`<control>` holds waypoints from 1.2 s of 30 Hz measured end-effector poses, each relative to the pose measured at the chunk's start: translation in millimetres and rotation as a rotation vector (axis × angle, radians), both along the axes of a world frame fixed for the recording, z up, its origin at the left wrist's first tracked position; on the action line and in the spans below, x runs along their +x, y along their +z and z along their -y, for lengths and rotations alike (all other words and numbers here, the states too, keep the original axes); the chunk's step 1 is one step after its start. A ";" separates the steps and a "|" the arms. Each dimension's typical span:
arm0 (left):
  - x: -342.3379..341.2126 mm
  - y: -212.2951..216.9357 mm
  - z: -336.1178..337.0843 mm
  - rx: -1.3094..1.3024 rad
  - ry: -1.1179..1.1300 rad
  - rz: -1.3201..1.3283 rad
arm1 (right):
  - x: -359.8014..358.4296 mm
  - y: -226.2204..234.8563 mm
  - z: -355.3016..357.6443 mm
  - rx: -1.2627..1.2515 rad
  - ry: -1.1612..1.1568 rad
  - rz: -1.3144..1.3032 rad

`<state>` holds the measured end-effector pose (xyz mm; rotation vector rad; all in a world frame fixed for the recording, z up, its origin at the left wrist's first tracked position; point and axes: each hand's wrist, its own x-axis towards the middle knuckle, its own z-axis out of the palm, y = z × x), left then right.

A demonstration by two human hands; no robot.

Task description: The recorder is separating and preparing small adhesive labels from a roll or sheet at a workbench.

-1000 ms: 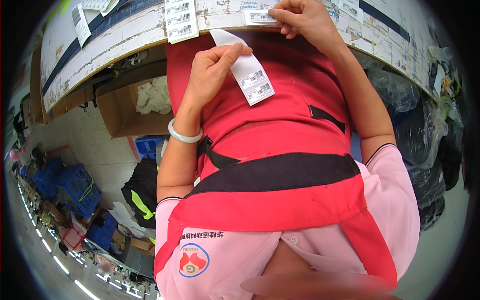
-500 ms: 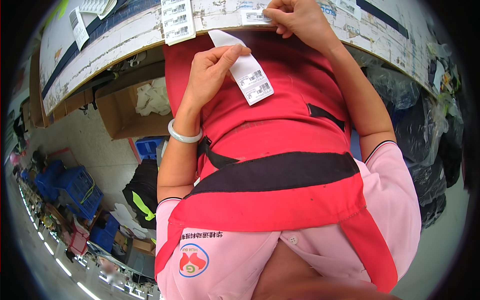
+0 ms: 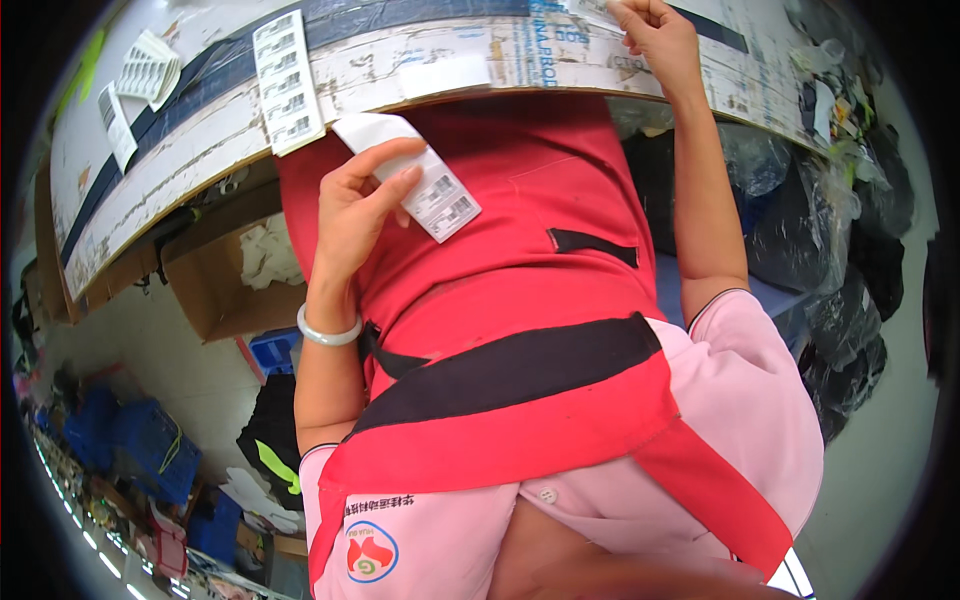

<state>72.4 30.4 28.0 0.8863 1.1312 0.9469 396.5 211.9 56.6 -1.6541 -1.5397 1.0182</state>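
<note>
My left hand (image 3: 362, 205) is closed on a strip of white labels (image 3: 440, 205), thumb and forefinger pinching it over my red apron. Barcode labels show on its lower end; the upper end is blank and curls toward the table edge. At the upper edge of the view my right hand (image 3: 662, 50) is closed in a pinch at the edge of a white printed label (image 3: 592, 10), which is partly cut off. A blank-looking white strip (image 3: 445, 76) lies at the table's near edge between my hands. Left of it rests a longer strip of barcode labels (image 3: 287, 85).
More label strips (image 3: 150, 70) lie on the worn white table (image 3: 225, 95) at the left. Below it stands a cardboard box (image 3: 205, 285) with crumpled white pieces. Blue crates (image 3: 160, 450) are on the floor at left. Clear plastic bags with dark contents (image 3: 800, 220) crowd the right side.
My right hand has moved right and farther over the table, leaving the strip it was touching. That strip showed print and now looks blank. The left hand still grips its strip; the whole view has shifted.
</note>
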 end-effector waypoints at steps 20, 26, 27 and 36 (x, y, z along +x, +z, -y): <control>1.4 2.9 -0.8 -0.013 0.070 0.066 | -117.4 -7.5 107.7 -0.510 0.623 -0.369; 0.7 1.0 -0.8 -0.044 0.043 0.061 | -122.1 -18.5 107.5 -0.078 0.641 -0.348; 0.9 0.8 -0.7 -0.036 0.020 0.055 | -119.9 -19.9 105.3 -0.036 0.674 -0.289; -1.9 -4.4 -4.3 0.041 -0.005 0.083 | -106.9 -4.5 55.9 -0.207 0.440 -0.201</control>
